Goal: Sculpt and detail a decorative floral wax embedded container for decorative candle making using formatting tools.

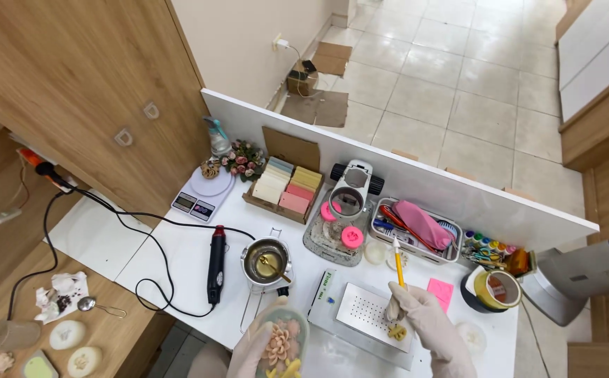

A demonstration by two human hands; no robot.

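Note:
My left hand (pixel 252 350), in a pale glove, holds a small clear dish (pixel 282 343) with a pink flower-shaped piece and small yellow bits at the bottom middle. My gloved right hand (pixel 427 322) grips a yellow pencil-like tool (pixel 398 264) upright, its lower end by a small yellow piece (pixel 397 332) on a perforated metal plate (pixel 367 311). A small metal melting pot (pixel 266 260) with a spoon in it stands just beyond my left hand.
A black heat tool (pixel 216 262) with its cord lies left of the pot. Behind are a kitchen scale (pixel 203 190), a box of coloured bars (pixel 287 183), a white press (pixel 350 199), a basket of tools (pixel 416 227) and tape rolls (pixel 497 288).

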